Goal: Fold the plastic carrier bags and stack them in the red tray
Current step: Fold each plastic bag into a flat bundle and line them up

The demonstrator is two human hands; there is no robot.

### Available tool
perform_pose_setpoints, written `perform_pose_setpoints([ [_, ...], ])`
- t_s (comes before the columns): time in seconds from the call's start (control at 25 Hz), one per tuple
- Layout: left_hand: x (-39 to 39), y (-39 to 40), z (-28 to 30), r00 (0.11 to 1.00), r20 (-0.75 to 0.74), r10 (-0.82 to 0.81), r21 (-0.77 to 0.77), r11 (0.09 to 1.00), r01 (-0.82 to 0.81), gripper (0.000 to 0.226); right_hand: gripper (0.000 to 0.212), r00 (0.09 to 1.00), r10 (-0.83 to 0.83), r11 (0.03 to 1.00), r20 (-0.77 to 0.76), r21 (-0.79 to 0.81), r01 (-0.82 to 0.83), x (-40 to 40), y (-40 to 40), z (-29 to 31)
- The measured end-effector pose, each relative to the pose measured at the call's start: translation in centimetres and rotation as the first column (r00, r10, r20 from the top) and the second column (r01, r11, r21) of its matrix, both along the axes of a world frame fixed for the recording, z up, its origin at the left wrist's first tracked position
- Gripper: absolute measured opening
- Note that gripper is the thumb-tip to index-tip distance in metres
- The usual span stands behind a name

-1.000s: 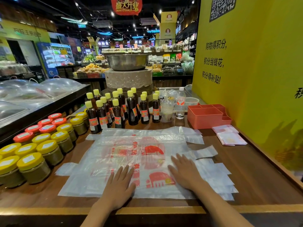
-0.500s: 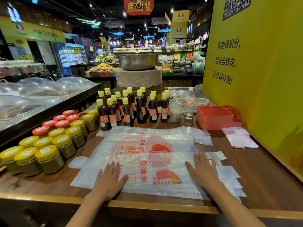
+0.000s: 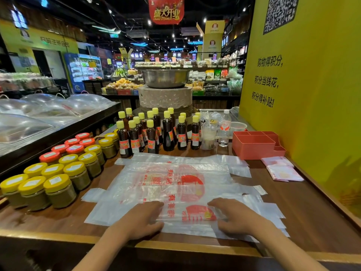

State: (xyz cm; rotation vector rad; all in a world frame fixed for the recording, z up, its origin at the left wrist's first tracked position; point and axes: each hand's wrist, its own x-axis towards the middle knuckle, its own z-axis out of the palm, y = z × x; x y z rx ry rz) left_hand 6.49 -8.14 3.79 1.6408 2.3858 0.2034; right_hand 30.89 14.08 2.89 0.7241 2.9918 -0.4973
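Translucent plastic carrier bags point(image 3: 172, 184) with red printing lie flat and overlapping on a brown wooden counter point(image 3: 312, 222), their handle strips sticking out at the left and right edges. The left hand point(image 3: 139, 220) rests near the front edge of the top bag, fingers curled and pointing right, thumb underneath; whether it pinches a layer of plastic cannot be told. The right hand point(image 3: 237, 217) mirrors it to the right, fingers curled and pointing left over the red print, thumb low against the bag; its hold likewise cannot be told. A short stretch of bag lies between the two hands. The red tray point(image 3: 254, 146), divided into compartments, stands at the far right of the counter, just beyond the bags, beside a yellow wall point(image 3: 312, 114). Near the tray, a small stack of folded bags point(image 3: 283, 172) lies on the counter. Dark bottles with yellow caps point(image 3: 156, 132) stand in rows along the far edge; jars with yellow and red lids point(image 3: 64, 169) fill the left side.
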Motion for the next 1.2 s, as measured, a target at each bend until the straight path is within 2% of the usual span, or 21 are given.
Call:
perform_pose_setpoints([
  [0.12,-0.4,-0.3,-0.4,1.0,-0.012,-0.002,0.002,1.0,0.002,0.063,0.048,1.0,-0.01,0.999,-0.024,0.051,0.011,-0.2,-0.9,0.6],
  [0.28,-0.6,-0.6,-0.3,0.999,-0.047,0.016,0.076,0.997,-0.013,0.042,0.04,0.999,0.019,0.992,-0.035,0.126,-0.014,0.3,-0.9,1.7],
  [0.4,-0.9,-0.4,0.6,0.993,-0.114,0.021,0.145,0.989,-0.004,0.036,0.036,0.997,0.027,0.989,-0.078,0.148,-0.015,0.1,0.0,2.4],
  [0.56,-1.2,1.8,0.8,0.979,-0.175,0.105,0.233,0.971,-0.063,0.048,0.037,0.997,-0.034,0.983,-0.073,0.177,0.046,-1.6,1.3,3.1],
  [0.64,-0.4,3.3,0.1,0.983,-0.149,0.112,0.268,0.961,-0.069,0.05,0.037,0.984,-0.097,0.987,-0.148,0.113,0.114,-3.2,0.5,2.4],
  [0.72,0.8,4.3,-1.3,0.988,-0.125,0.086,0.241,0.969,-0.054,0.05,0.036,0.955,-0.143,0.986,-0.259,0.049,0.161,-5.0,-1.5,0.7],
  [0.8,1.4,4.9,-3.2,0.992,-0.118,0.049,0.149,0.988,-0.031,0.055,0.043,0.96,-0.079,0.99,-0.267,0.091,0.107,-6.7,-4.0,-1.4],
  [0.84,1.6,4.9,-4.1,0.994,-0.097,0.043,0.117,0.993,-0.032,0.068,0.05,0.976,-0.025,0.991,-0.215,0.126,0.053,-7.3,-5.1,-2.2],
  [0.92,1.2,5.0,-5.6,0.996,-0.084,0.04,0.078,0.996,-0.033,0.115,0.074,0.994,0.033,0.987,-0.102,0.157,-0.017,-8.1,-6.2,-3.6],
  [1.0,0.7,5.1,-6.2,0.994,-0.097,0.058,0.046,0.997,-0.054,0.136,0.089,0.998,0.035,0.986,-0.059,0.165,-0.025,-8.3,-5.8,-4.5],
  [1.08,1.0,5.0,-6.3,0.994,-0.098,0.053,0.034,0.998,-0.05,0.136,0.09,0.999,0.043,0.984,-0.033,0.176,-0.037,-8.3,-5.4,-4.9],
  [1.2,0.5,4.8,-6.2,0.994,-0.073,0.08,0.035,0.996,-0.078,0.114,0.083,0.999,0.038,0.987,-0.018,0.16,-0.034,-7.6,-4.6,-5.0],
])
